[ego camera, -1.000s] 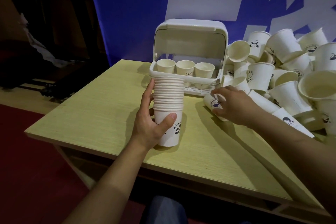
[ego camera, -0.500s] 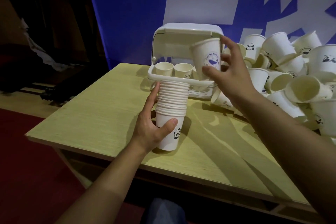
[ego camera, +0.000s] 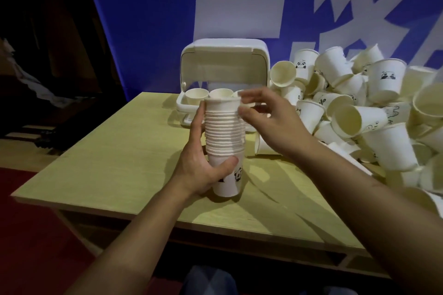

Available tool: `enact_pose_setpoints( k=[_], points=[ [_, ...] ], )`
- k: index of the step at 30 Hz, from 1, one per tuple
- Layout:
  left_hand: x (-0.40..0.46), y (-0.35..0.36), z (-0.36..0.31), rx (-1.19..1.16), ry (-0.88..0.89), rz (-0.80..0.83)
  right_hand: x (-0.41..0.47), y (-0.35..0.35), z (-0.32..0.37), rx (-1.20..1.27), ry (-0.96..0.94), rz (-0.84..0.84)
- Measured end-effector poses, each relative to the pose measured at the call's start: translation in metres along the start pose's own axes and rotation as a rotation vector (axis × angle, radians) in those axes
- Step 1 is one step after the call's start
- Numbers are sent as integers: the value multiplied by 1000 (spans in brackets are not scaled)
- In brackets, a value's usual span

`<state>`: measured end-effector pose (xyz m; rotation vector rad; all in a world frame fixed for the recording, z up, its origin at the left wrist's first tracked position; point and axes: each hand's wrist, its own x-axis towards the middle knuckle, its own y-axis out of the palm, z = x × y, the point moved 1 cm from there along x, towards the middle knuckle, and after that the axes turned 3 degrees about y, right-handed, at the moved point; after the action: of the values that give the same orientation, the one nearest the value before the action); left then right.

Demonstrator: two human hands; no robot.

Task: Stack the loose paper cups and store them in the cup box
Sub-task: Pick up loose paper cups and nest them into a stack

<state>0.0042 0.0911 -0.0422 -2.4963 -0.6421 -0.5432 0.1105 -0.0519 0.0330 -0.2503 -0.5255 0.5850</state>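
Judged light, thin-walled and easily crushed; rolled rims stiffen the mouths, so best taken low on the bottom cup's wall or lightly at a rim, never squeezed mid-wall. Tall nested column likely to tip or telescope if held at the top alone.

Stack of paper cups (ego camera: 224,141): white, panda print on the lowest cup, many rims ringed close together, upright on the yellow-green table (ego camera: 124,165), just in front of the open white cup box (ego camera: 224,60), which holds cups already. Left hand (ego camera: 203,165) wrapped round the lower stack, thumb across the bottom cup. Right hand (ego camera: 261,115) beside the top rim, fingers loosely spread, motion-blurred; contact with the topmost cup not discernible. Loose cups (ego camera: 359,108) heaped at right.
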Motion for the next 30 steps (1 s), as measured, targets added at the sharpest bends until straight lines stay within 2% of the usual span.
enact_pose_setpoints(
  k=[4, 8, 12, 14, 18, 22, 26, 30],
  points=[
    [-2, 6, -8, 30, -22, -18, -9, -17, -12, -130, -1, 25],
    [-5, 5, -10, 14, -50, -14, -6, -44, -30, -522, -66, 66],
    [-10, 2, -13, 69, -38, 4, -6, -58, -54, -909, 45, 301],
    [-13, 2, -15, 89, -34, 10, -9, -56, -63, -1027, 81, 392],
    [-13, 5, -18, 87, -52, 31, -7, -45, -75, -1133, 16, 405],
    [-10, 9, -17, 74, -71, 45, 4, -39, -83, -1077, -18, 347],
    [2, 13, -15, 51, -84, 70, 22, -48, -88, -847, 2, 203],
    [17, 15, -16, 38, -79, 102, 36, -58, -80, -480, -32, -20]
  ],
)
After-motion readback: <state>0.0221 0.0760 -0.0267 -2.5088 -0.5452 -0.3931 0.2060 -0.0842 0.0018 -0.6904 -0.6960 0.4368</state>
